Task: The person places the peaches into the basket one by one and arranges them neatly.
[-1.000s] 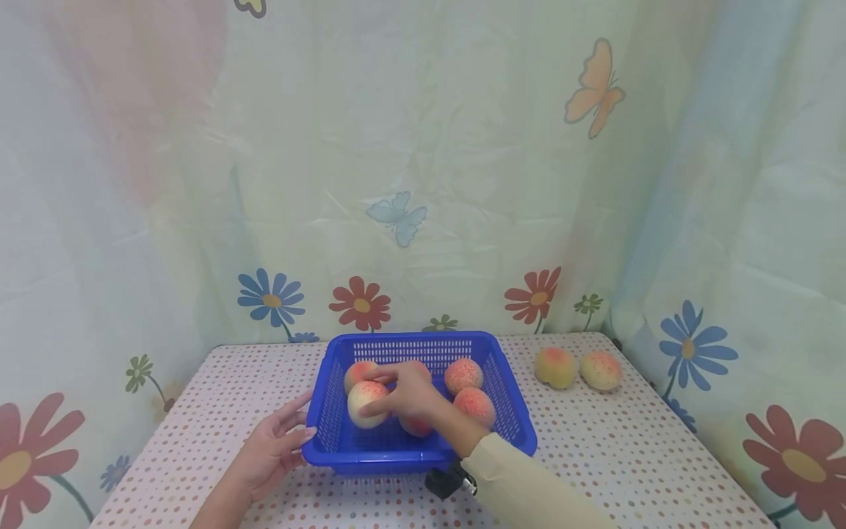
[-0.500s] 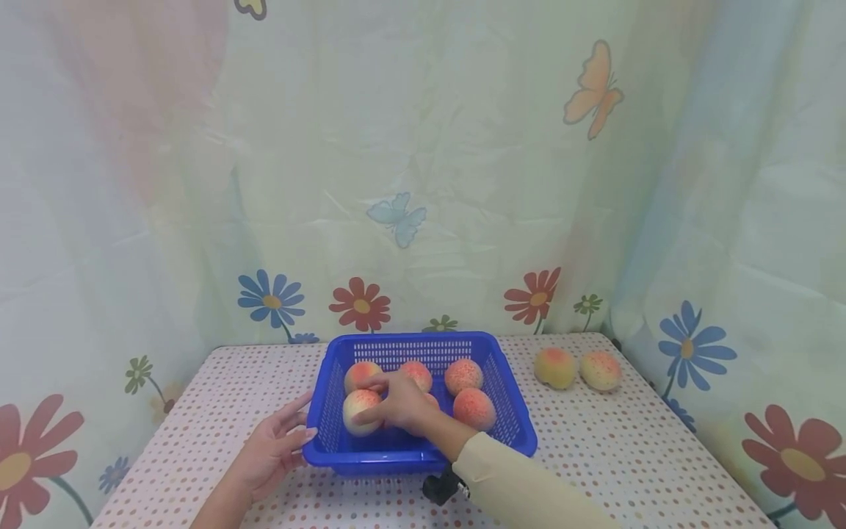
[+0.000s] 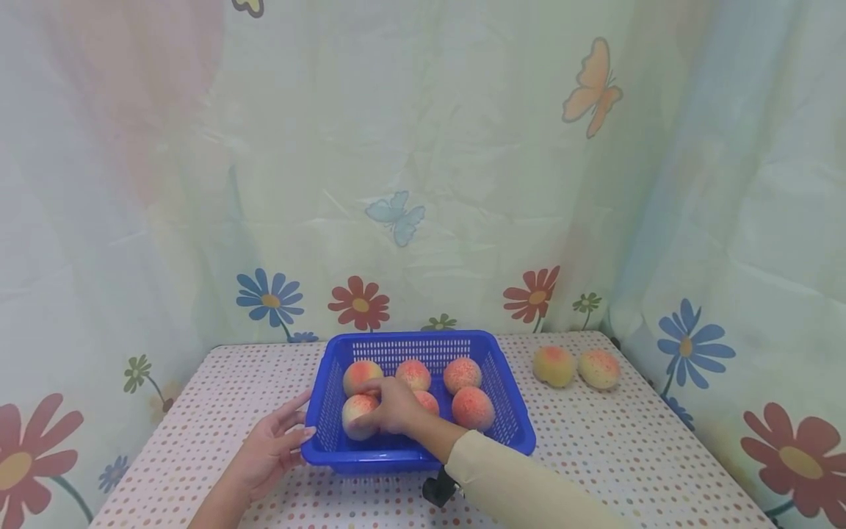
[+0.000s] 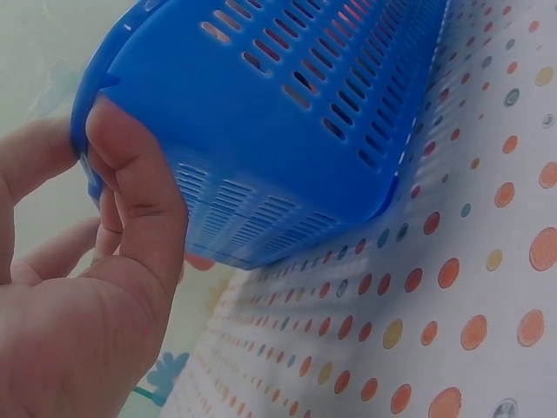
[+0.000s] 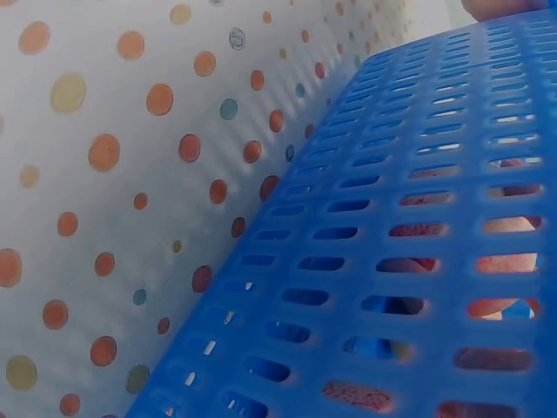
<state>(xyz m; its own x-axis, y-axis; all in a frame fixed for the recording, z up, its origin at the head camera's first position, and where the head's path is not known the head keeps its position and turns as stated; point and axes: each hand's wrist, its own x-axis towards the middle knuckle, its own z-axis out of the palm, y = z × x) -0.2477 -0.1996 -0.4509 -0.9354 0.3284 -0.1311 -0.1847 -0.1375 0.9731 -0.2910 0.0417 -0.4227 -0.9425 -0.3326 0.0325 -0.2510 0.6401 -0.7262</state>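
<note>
A blue plastic basket (image 3: 370, 458) with slotted walls stands on the dotted table and holds several peaches, yellowish with red blush. My left hand (image 3: 272, 448) pinches the basket's left rim between thumb and fingers, which the left wrist view shows close up on the blue wall (image 4: 209, 113). Inside the basket, my right hand (image 3: 399, 408) holds a pale peach (image 3: 355, 413) at the front left, thumb on its near side. Another peach (image 3: 426, 401) is partly covered by this hand. The right wrist view shows mostly the slotted basket wall (image 5: 348, 183), with the hand hidden behind it.
Two more peaches, a yellow one (image 3: 554, 366) and a speckled one (image 3: 599, 369), lie on the table right of the basket. Behind them hangs a flowered curtain (image 3: 449, 257). A small black device (image 3: 439, 488) sits below the right wrist.
My right hand has lowered the pale peach slightly leftward into the basket's front left, uncovering the middle peaches behind it. My left hand stays at the rim.
</note>
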